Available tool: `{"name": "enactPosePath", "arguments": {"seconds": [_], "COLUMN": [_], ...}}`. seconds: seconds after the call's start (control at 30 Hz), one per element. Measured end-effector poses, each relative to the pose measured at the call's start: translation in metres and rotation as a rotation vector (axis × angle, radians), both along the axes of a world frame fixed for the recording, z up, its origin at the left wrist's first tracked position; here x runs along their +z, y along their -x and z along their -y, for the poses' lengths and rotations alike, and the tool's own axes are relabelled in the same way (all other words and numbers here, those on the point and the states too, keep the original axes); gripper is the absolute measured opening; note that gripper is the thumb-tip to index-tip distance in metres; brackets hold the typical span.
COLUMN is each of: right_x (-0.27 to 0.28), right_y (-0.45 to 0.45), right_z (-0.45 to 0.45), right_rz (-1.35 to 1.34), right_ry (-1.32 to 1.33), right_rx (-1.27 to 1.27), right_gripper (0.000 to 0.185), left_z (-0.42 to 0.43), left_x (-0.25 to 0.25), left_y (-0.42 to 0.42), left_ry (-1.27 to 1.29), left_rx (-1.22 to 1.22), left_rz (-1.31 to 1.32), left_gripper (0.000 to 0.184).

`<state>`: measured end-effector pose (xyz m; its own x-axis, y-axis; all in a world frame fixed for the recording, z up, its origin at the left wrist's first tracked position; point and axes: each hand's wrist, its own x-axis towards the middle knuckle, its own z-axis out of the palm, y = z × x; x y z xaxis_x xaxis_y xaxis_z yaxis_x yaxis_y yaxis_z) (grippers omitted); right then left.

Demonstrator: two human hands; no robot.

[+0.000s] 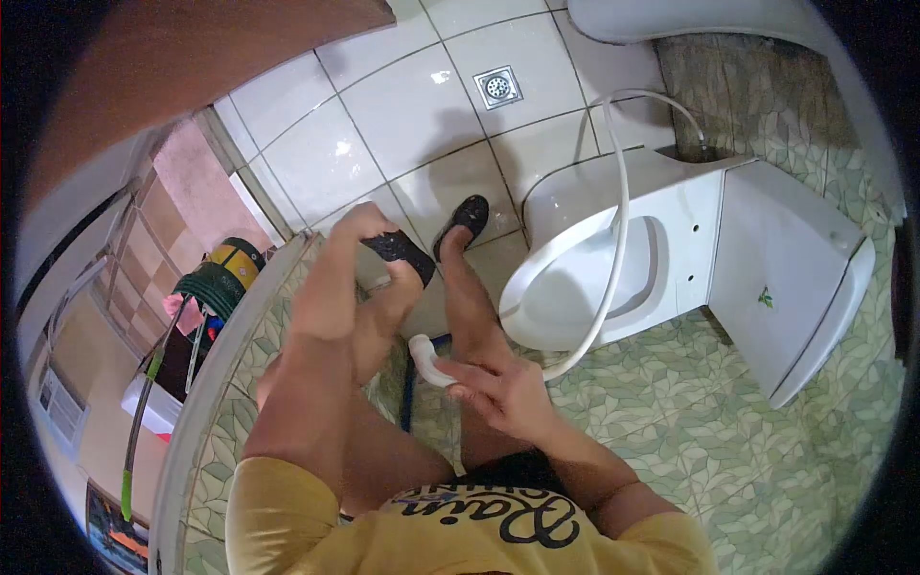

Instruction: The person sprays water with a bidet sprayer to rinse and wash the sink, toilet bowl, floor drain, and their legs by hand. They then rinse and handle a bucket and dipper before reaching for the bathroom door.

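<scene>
My right hand [513, 398] is closed around the handle of a white bidet sprayer [428, 359], whose head points left over my lower legs. Its white hose [621, 206] loops across the toilet bowl to the wall. Farther up on the left, my left hand [362, 222] is closed on the end of a black slip-on shoe [401, 255], worn on my raised foot. The fingers are partly hidden behind the shoe. A second black shoe [468, 218] is on my other foot, down on the white tiles.
A white toilet [704, 201] with its tank stands at right. A metal floor drain [498, 87] sits in the tiles ahead. On the left, a low tiled wall [244, 374] curves past a green and yellow bucket-like item [218, 286] and a green-ended pole [134, 446].
</scene>
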<state>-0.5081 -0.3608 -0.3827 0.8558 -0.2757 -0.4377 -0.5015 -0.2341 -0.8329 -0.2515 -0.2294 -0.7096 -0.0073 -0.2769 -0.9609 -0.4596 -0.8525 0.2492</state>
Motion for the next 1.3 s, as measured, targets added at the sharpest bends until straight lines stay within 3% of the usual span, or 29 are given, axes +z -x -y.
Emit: {"name": "enactPosePath", "arguments": {"seconds": [0.03, 0.1, 0.13, 0.2, 0.27, 0.33, 0.37, 0.43, 0.47, 0.53, 0.57, 0.67, 0.73, 0.8, 0.87, 1.0, 1.07, 1.1, 1.23, 1.3], "right_x": [0.001, 0.0, 0.001, 0.001, -0.002, -0.006, -0.006, -0.001, 0.002, 0.013, 0.019, 0.035, 0.056, 0.073, 0.088, 0.109, 0.098, 0.092, 0.083, 0.084], "right_y": [-0.003, -0.01, -0.009, -0.006, -0.003, 0.0, 0.001, -0.001, -0.002, -0.001, 0.001, 0.02, 0.04, 0.057, 0.073, 0.094, 0.111, 0.118, 0.134, 0.139], "right_z": [-0.001, 0.001, 0.0, -0.002, -0.008, -0.013, -0.014, -0.011, -0.007, 0.0, 0.003, 0.02, 0.029, 0.036, 0.037, 0.043, 0.046, 0.048, 0.049, 0.049], "right_rz": [-0.02, -0.028, -0.059, -0.102, -0.149, -0.145, -0.145, -0.132, -0.119, -0.157, -0.196, -0.23, -0.324, -0.393, -0.425, -0.542, -0.592, -0.616, -0.538, -0.53], "right_ry": [-0.016, -0.019, -0.004, 0.019, 0.088, 0.097, 0.119, 0.149, 0.18, 0.198, 0.21, 0.227, 0.267, 0.313, 0.374, 0.361, 0.37, 0.372, 0.348, 0.327], "right_rx": [-0.007, -0.012, -0.02, -0.025, -0.022, -0.03, -0.038, -0.06, -0.079, -0.11, -0.138, -0.212, -0.159, -0.094, -0.113, -0.177, -0.243, -0.299, -0.376, -0.427], "right_gripper": [0.033, 0.032, 0.032, 0.032, 0.031, 0.031, 0.031, 0.031, 0.03, 0.031, 0.031, 0.032, 0.032, 0.033, 0.033, 0.028, 0.028, 0.027, 0.028, 0.029], "left_z": [0.002, 0.003, 0.0, -0.001, 0.027, 0.044, 0.048, 0.053, 0.054, 0.053, 0.052, 0.063, 0.079, 0.097, 0.123, 0.143, 0.161, 0.18, 0.16, 0.139], "left_x": [0.006, 0.01, 0.011, 0.009, 0.027, 0.032, 0.04, 0.057, 0.063, 0.077, 0.085, 0.112, 0.131, 0.168, 0.194, 0.159, 0.154, 0.166, 0.133, 0.105], "left_y": [0.016, 0.037, 0.043, 0.055, 0.062, 0.064, 0.066, 0.073, 0.076, 0.085, 0.093, 0.127, 0.167, 0.212, 0.254, 0.326, 0.352, 0.34, 0.372, 0.372], "left_ry": [0.0, 0.344, 0.347, 0.557, 0.525, 0.453, 0.451, 0.344, 0.349, 0.297, 0.257, 0.216, 0.214, 0.279, 0.151, 0.165, 0.066, -0.303, -0.155, 0.281], "left_rx": [0.003, -0.324, -0.324, -0.071, -0.082, 0.869, 0.865, 1.568, 1.565, 1.815, 1.872, 1.828, 1.454, 0.88, 0.694, 0.568, 0.866, 0.827, 0.925, 0.85], "left_rz": [0.002, 0.254, 0.251, 0.263, 0.291, -0.081, -0.079, -0.483, -0.488, -0.779, -0.787, -0.911, -0.935, -0.706, -0.598, -0.577, -0.346, -0.466, -0.41, -0.624], "left_gripper": [0.045, 0.021, 0.021, 0.018, 0.019, 0.022, 0.022, 0.023, 0.023, 0.021, 0.02, 0.02, 0.017, 0.025, 0.029, 0.049, 0.071, 0.08, 0.069, 0.048]}}
